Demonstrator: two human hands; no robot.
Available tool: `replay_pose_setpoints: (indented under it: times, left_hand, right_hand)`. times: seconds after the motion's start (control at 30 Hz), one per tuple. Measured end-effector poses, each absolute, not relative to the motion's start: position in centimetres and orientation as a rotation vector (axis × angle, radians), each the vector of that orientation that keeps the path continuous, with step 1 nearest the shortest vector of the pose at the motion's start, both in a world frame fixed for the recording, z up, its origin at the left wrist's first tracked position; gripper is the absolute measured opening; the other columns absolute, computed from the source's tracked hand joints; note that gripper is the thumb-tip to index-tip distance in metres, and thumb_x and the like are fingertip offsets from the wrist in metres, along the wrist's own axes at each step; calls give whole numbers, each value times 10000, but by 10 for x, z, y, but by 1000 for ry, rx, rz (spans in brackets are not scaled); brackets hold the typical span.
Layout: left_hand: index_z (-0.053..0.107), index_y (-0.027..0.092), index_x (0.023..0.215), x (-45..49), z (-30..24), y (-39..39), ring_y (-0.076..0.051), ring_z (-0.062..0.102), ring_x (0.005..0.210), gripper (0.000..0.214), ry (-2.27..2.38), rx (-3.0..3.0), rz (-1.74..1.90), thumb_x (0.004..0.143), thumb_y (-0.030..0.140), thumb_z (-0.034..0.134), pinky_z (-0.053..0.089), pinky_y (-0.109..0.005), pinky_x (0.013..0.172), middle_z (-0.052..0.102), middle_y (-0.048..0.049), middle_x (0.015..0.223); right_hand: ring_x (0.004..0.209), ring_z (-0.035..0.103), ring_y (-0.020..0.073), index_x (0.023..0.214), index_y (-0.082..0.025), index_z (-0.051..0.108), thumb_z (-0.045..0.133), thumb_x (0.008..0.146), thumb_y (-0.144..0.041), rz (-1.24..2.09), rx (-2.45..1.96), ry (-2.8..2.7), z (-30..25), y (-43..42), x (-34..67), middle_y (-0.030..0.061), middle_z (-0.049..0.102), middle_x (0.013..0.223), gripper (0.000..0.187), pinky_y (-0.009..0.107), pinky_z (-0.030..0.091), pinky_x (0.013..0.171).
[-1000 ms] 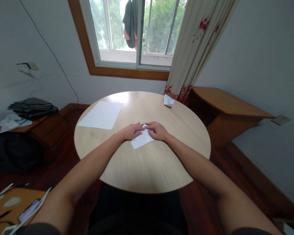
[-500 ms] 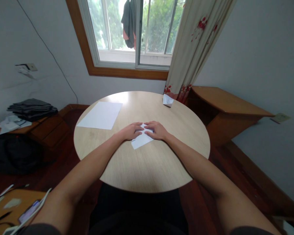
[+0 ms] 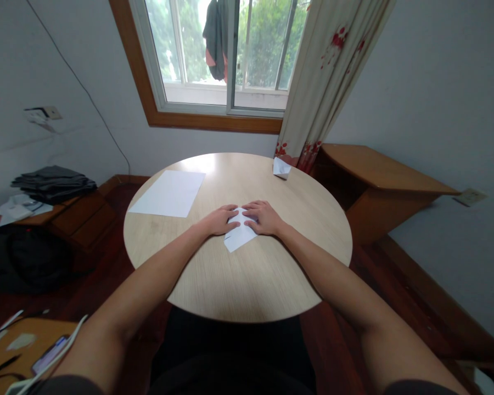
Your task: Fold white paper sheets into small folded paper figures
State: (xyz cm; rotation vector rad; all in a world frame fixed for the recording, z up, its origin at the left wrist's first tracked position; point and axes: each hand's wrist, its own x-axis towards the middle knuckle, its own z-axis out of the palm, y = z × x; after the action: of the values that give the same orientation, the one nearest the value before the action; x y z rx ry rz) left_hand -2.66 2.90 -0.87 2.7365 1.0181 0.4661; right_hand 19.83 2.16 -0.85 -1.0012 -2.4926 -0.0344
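Observation:
A folded piece of white paper [image 3: 240, 237] lies on the round wooden table [image 3: 247, 285], with a short dark mark near its lower left edge. My left hand [image 3: 223, 220] rests on its left side, fingers stretched out and thumb apart. From the right, my right hand [image 3: 264, 217] lies over the paper's other side, its fingers also extended and its thumb spread below. Between the two hands a narrow strip of paper shows. The parts under my fingers and palms are hidden.
A flat white sheet [image 3: 168, 193] lies at the table's left. A folded paper piece [image 3: 282, 168] stands near the back right edge, close to the curtain [image 3: 313, 99]. A brown desk [image 3: 387, 170] is to the right; a phone [image 3: 49, 354] lies at lower left.
The folded paper has turned slightly, its lower corner shifting a little to the right. Both hands stay on it, with the right fingers raised slightly.

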Motion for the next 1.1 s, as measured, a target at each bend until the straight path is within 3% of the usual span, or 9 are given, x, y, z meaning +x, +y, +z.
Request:
replay_pose_setpoints:
  times: [0.13, 0.3, 0.43, 0.6, 0.87, 1.1]
  left_hand:
    - [587, 121, 1227, -26, -11, 31, -267, 454, 1273, 466, 1001, 2742, 488, 872, 410, 497, 349, -380, 1088, 475, -158, 1383]
    - [592, 131, 1222, -28, -15, 35, -212, 460, 1282, 442, 972, 2647, 579, 936, 359, 343, 338, -351, 1101, 545, -115, 1335]
    - [571, 94, 1244, -29, -15, 38, -231, 478, 1270, 473, 1118, 2596, 648, 869, 361, 461, 340, -358, 1099, 535, -141, 1343]
    - [678, 122, 1071, -30, -14, 38, -258, 562, 1171, 436, 1285, 2537, 718, 775, 427, 584, 406, -368, 1039, 614, -136, 1243]
    - [715, 171, 986, -31, -14, 37, -235, 585, 1139, 331, 1180, 2620, 711, 808, 398, 553, 441, -361, 1008, 642, -95, 1204]
    - [689, 143, 1043, -30, -11, 36, -223, 554, 1182, 339, 1053, 2791, 631, 870, 360, 494, 408, -364, 1049, 644, -109, 1200]
  right_hand:
    - [1100, 555, 290, 1037, -190, 712, 595, 800, -320, -56, -960, -2515, -9, 20, 197, 112, 634, 1214, 295, 473, 397, 933]
    - [1084, 565, 283, 1037, -191, 708, 578, 809, -294, -6, -931, -2491, -13, 22, 197, 119, 635, 1205, 283, 477, 411, 926]
    - [1084, 570, 281, 1027, -187, 710, 587, 801, -287, 10, -930, -2470, -16, 23, 197, 117, 638, 1202, 277, 478, 418, 927]
    - [1078, 575, 283, 1015, -173, 709, 593, 787, -272, 41, -923, -2452, -15, 22, 196, 124, 643, 1190, 274, 476, 428, 914]
    - [1082, 575, 287, 1012, -181, 701, 594, 776, -264, 57, -921, -2440, -15, 21, 196, 120, 641, 1195, 273, 484, 424, 911]
    - [1062, 600, 272, 994, -159, 691, 595, 757, -244, 88, -858, -2431, -17, 22, 197, 123, 655, 1184, 269, 461, 431, 922]
